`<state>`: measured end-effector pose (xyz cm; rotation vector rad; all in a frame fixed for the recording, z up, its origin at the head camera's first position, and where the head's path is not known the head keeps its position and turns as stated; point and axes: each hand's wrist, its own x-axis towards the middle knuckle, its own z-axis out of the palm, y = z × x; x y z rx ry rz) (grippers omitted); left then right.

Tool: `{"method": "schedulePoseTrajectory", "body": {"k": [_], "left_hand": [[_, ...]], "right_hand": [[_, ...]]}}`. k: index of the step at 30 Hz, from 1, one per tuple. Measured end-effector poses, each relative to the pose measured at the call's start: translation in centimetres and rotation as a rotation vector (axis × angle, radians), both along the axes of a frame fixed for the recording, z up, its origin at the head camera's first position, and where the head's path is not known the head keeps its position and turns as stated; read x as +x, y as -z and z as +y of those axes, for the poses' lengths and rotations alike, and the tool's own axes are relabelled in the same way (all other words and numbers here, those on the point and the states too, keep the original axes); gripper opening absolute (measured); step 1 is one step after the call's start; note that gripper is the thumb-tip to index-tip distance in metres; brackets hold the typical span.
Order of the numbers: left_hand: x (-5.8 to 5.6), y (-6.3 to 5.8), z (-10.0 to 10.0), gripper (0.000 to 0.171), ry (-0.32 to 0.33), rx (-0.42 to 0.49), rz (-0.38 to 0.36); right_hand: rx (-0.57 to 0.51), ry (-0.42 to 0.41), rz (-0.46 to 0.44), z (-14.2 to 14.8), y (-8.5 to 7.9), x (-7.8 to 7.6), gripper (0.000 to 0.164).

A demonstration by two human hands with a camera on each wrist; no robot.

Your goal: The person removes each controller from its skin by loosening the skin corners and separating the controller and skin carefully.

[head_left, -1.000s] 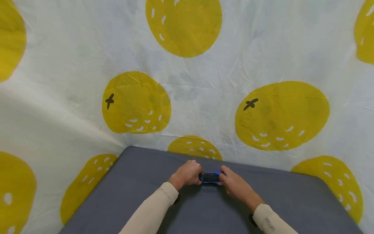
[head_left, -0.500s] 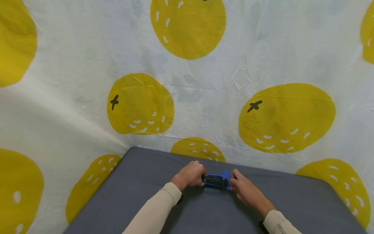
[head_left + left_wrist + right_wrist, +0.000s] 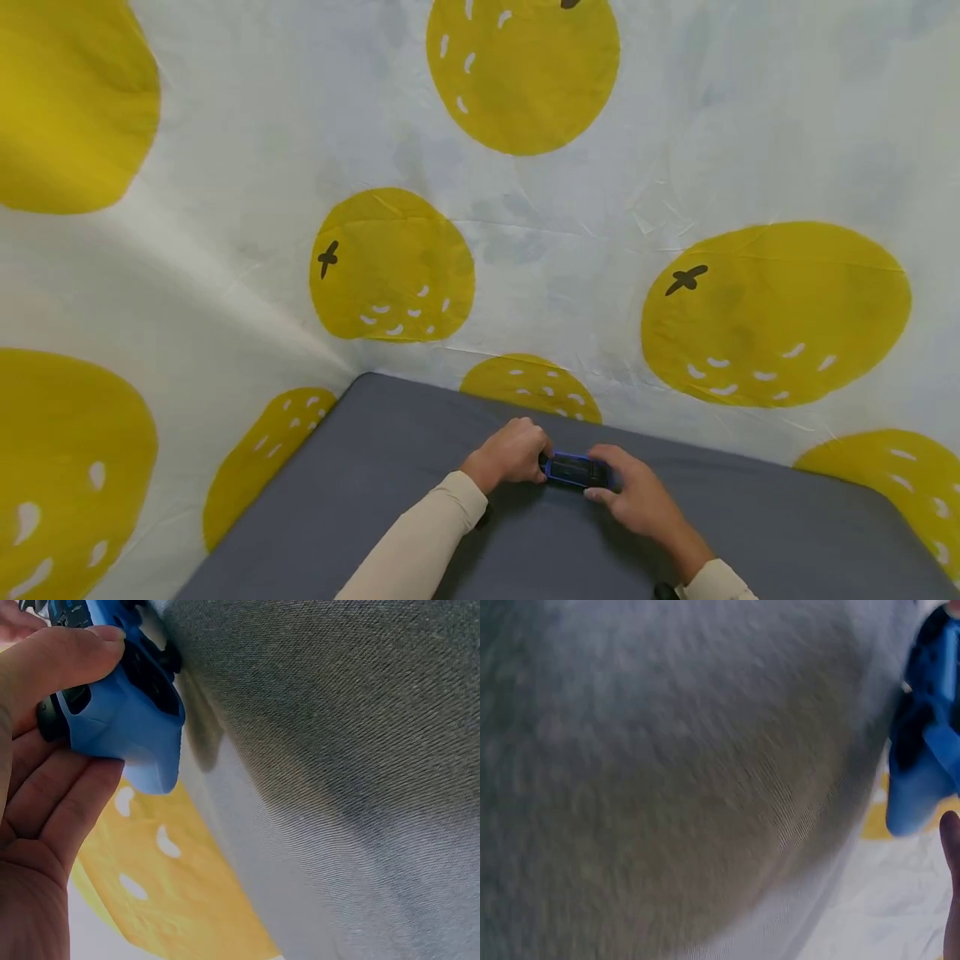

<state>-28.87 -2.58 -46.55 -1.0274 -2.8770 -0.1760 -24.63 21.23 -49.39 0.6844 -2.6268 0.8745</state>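
Both hands hold a blue and black toy car (image 3: 573,471) above the far part of the table, its black underside turned up. My left hand (image 3: 514,451) grips the left end. In the left wrist view, the thumb lies across the blue body (image 3: 124,739) and the fingers curl beneath it; a dark wheel (image 3: 49,718) shows at the side. My right hand (image 3: 636,493) spans the right end, thumb on the near side and fingers on the far side. Only the car's blue end (image 3: 915,791) and a fingertip (image 3: 950,834) show at the right wrist view's edge.
A dark grey cloth covers the table (image 3: 420,433). Behind it and on the left hangs a white curtain (image 3: 555,292) printed with large yellow fruit, close to the table's far edge.
My right hand has shifted from pinching at the car's right end to spanning it. The blue part that stuck out there no longer shows. My left hand keeps its grip; the view has turned left.
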Motion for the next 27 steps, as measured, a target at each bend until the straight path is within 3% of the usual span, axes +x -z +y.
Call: {"method": "schedulePoseTrajectory", "body": {"k": [3, 6, 18, 27], "left_hand": [[0.0, 0.4, -0.1, 0.029, -0.016, 0.020, -0.012], [0.2, 0.6, -0.4, 0.030, -0.032, 0.054, -0.027], [0.7, 0.7, 0.3, 0.031, -0.063, 0.126, -0.065], [1.4, 0.8, -0.1, 0.028, -0.153, 0.252, -0.139]], "right_hand": [[0.051, -0.004, -0.098, -0.4, 0.2, 0.0, 0.048], [0.070, 0.015, -0.126, -0.8, 0.4, -0.2, 0.048], [0.150, 0.096, -0.068, -0.6, 0.2, -0.1, 0.045], [0.199, 0.063, -0.008, -1.1, -0.2, 0.0, 0.043]]}}
